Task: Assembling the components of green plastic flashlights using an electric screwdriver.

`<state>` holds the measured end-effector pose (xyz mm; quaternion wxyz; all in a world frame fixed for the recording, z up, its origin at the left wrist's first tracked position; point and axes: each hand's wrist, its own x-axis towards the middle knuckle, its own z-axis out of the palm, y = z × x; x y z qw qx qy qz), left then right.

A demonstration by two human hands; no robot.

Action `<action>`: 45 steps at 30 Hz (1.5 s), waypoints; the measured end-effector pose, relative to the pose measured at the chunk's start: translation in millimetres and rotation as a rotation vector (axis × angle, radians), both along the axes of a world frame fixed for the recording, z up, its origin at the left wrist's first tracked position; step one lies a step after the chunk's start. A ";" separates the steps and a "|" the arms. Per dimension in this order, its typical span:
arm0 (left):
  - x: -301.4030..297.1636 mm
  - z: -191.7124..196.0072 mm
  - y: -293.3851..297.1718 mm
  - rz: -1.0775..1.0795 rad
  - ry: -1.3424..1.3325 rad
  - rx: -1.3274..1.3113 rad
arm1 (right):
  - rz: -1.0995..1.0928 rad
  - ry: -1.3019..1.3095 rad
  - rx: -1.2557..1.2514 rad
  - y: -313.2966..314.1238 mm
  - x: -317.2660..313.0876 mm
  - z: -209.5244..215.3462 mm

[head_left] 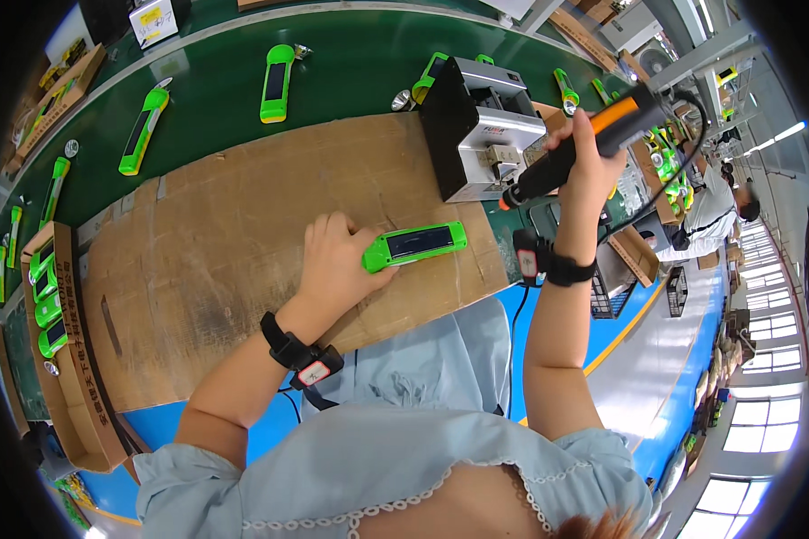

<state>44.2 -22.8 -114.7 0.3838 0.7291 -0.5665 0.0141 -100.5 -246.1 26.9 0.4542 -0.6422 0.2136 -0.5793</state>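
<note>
My left hand (335,262) is closed on the left end of a bright green work light (417,242). The light lies on a cardboard sheet (270,171), its dark panel facing up. My right hand (588,163) is wrapped round a black electric screwdriver (548,172) with an orange stripe. The screwdriver's orange tip slants down to the left, close to the front of a black and silver screw feeder (463,135), and apart from the light. A black cable runs from its upper end.
Several green lights, such as this one (278,85), lie on the green bench (211,94) beyond the cardboard. At the left, an open carton (74,395) holds more. Another box (634,256) stands at the right. A person in pale clothes (706,220) is farther off.
</note>
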 end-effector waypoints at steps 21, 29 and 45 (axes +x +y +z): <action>0.5 -5.3 0.7 0.000 0.061 -0.018 | 0.449 -0.271 0.035 124.8 19.9 -51.3; 0.3 -6.1 -0.2 -0.012 0.045 -0.030 | 0.404 -0.202 -0.018 134.0 31.5 -56.2; 3.1 15.5 5.2 -0.141 -0.214 0.204 | 0.373 -0.089 0.075 125.3 34.5 -45.4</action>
